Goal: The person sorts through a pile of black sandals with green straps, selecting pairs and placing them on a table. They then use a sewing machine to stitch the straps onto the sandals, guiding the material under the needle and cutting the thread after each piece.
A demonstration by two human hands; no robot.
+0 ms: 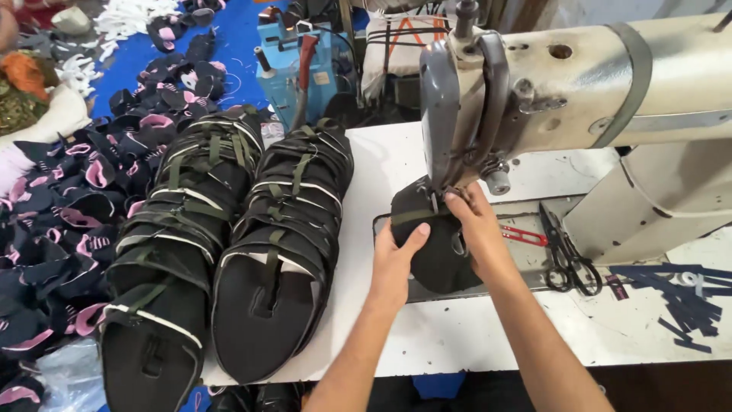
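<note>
A black shoe upper [436, 244] sits on the post of an off-white industrial sewing machine [579, 91], directly under the needle head, on the white table [457, 336]. An olive strap [412, 217] runs across its top. The left hand [395, 263] presses flat against the upper's left flank, thumb raised along the curved edge and fingers spread on the fabric rather than curled around it. The right hand [476, 229] lies over the upper's right side, fingertips gathered close by the presser foot, pinning the material there (whether they pinch an edge or merely press down cannot be told). The upper thus lies between the two hands, touching both.

Just right of the right hand lie red thread snips [524, 235] and black scissors [568, 255]. To the left, two long stacks of black uppers [229, 244] with olive straps and white edging rest across the table edge, well apart from the hands. Dark fabric strips [686, 301] lie scattered at far right.
</note>
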